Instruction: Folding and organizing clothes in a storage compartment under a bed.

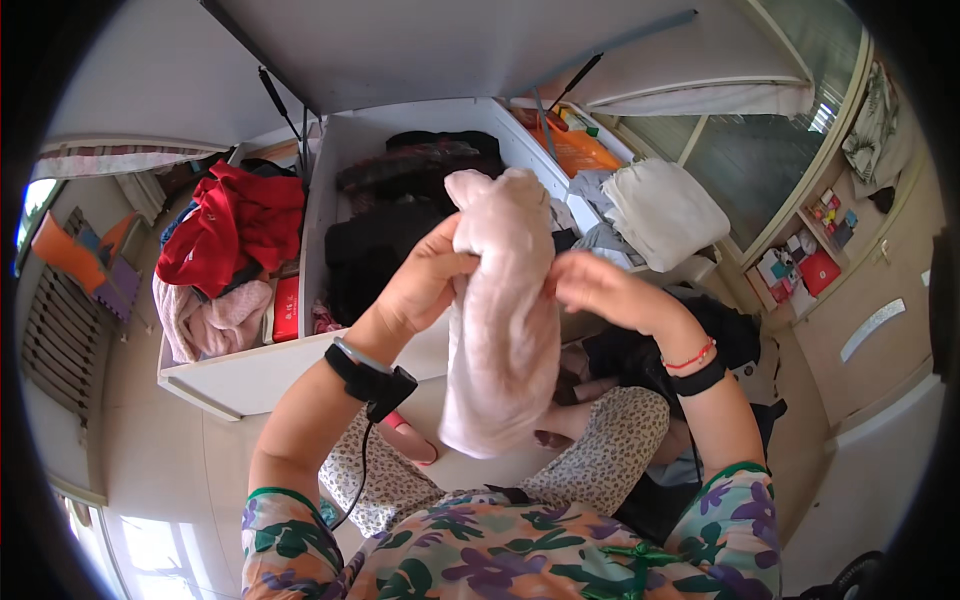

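A pale pink, soft garment [506, 322] hangs bunched in front of me, above the front edge of the open bed storage box [405, 352]. My left hand [431, 274] pinches its upper left side between thumb and fingers. At its right edge is my right hand [600, 289], blurred, fingers partly bent; whether it grips the cloth cannot be made out. Behind the garment, dark folded clothes [382, 247] lie in the middle compartment. Red clothing [232, 225] and a pink knitted piece [217, 319] are heaped in the left compartment.
The raised bed base [450, 52] leans overhead on gas struts. A folded white cloth [664, 214] rests on the right compartment, near an orange bag [577, 150]. Dark clothes [705, 330] are piled on the floor at right. A red box [286, 307] stands at the left compartment's front.
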A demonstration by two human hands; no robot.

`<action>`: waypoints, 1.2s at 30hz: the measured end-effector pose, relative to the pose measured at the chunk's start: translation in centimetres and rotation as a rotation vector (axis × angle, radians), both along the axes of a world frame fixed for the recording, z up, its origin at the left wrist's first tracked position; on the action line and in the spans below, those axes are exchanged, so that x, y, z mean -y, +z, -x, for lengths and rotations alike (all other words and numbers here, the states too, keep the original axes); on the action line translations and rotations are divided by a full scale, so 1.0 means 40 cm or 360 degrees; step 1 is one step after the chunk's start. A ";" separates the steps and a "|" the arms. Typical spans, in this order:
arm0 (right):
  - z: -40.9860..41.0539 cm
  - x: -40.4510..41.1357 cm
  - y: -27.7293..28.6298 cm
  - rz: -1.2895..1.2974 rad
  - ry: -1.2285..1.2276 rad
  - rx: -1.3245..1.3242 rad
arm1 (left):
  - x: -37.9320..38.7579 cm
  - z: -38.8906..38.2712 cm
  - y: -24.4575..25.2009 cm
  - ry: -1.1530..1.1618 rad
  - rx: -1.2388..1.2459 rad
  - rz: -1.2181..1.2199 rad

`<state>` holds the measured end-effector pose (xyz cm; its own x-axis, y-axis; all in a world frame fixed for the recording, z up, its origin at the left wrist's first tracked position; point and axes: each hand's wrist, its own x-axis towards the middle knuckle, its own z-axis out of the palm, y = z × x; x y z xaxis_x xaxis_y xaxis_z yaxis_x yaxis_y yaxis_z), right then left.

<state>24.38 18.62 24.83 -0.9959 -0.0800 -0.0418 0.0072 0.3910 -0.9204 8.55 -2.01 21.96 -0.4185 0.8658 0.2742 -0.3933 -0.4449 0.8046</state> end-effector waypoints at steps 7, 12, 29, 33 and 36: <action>0.028 0.031 0.027 0.1303 -0.0372 0.0203 | -0.027 -0.095 -0.026 -0.0111 -0.0577 0.0345; 0.048 0.055 -0.002 0.1111 -0.0458 0.0037 | -0.051 -0.131 0.013 -0.0008 -0.0392 0.0116; -0.013 -0.232 0.338 0.0409 -0.0769 -0.0787 | 0.133 0.169 0.373 0.0954 -0.0932 0.0360; -0.018 -0.222 0.437 0.0214 -0.0680 -0.0931 | 0.143 0.103 0.498 0.1152 -0.1134 0.0047; -0.012 -0.167 0.452 0.0052 -0.0674 -0.0893 | 0.147 0.055 0.518 0.1095 -0.1298 0.0167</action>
<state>24.84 25.31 42.90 -0.8122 0.3271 0.4831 -0.3264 0.4316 -0.8409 6.36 -7.89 42.68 -0.5494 0.5492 0.6297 0.5894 -0.2795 0.7580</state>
